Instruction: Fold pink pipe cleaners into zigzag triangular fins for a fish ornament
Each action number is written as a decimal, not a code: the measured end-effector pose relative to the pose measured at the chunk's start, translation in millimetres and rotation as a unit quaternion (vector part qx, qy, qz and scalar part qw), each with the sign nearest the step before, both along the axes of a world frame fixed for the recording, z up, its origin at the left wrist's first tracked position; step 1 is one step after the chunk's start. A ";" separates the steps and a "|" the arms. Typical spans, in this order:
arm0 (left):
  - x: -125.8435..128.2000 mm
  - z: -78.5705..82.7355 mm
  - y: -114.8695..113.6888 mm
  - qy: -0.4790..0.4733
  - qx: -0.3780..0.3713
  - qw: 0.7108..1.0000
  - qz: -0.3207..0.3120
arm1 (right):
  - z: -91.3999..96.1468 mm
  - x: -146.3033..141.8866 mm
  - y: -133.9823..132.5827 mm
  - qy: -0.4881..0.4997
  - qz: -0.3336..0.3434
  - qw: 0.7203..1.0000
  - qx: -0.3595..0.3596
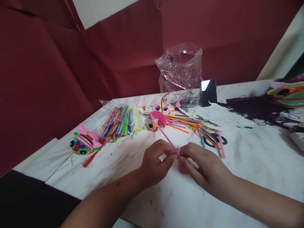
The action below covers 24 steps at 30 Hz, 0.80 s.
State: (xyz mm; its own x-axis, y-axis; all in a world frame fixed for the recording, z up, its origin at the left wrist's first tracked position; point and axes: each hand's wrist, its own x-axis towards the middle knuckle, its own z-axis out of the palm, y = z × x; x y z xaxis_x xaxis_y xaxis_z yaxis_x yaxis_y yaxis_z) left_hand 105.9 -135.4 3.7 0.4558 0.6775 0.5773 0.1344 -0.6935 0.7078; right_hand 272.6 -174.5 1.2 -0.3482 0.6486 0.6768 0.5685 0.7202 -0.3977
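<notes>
My left hand (pixel 155 163) and my right hand (pixel 201 166) meet over the white table (pixel 249 164), both pinching a pink pipe cleaner (pixel 166 137). Its free end slants up and to the left from my fingers. A small pink piece (pixel 181 167) shows under my right fingers. Just beyond my hands lies a half-made pink toy with a big eye (pixel 155 120). A finished striped toy with black eyes, pink ears and a red tassel (pixel 84 144) sits to the left.
A clear bag of coloured sticks (pixel 118 123) lies left of centre, loose sticks (pixel 187 122) and black scissors (pixel 215 139) to the right. A crumpled clear bag (pixel 180 68) and a dark phone (pixel 208 91) stand at the back against the red backdrop (pixel 47 79).
</notes>
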 end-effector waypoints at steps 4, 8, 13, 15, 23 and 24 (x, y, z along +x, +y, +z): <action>0.2 -0.6 2.8 -0.011 -0.023 1.000 -0.010 | -1.2 -0.4 0.3 -0.007 -0.001 1.000 0.011; 0.3 -3.1 7.1 -0.042 -0.094 0.993 -0.058 | -2.5 -1.1 -0.4 0.003 -0.003 1.000 0.015; 1.3 -8.4 9.7 -0.055 -0.172 0.982 -0.057 | -4.5 -0.7 0.4 -0.005 -0.006 1.000 0.008; 1.8 -10.0 10.4 -0.074 -0.183 0.979 -0.056 | -5.2 -0.7 1.1 -0.009 -0.003 1.000 0.003; 5.2 -7.2 9.0 -0.140 -0.287 0.944 -0.083 | -0.7 0.8 -0.3 0.024 0.045 0.998 -0.030; 5.4 -6.8 8.3 -0.142 -0.292 0.942 -0.080 | 0.1 1.0 -0.6 0.041 0.047 0.996 -0.059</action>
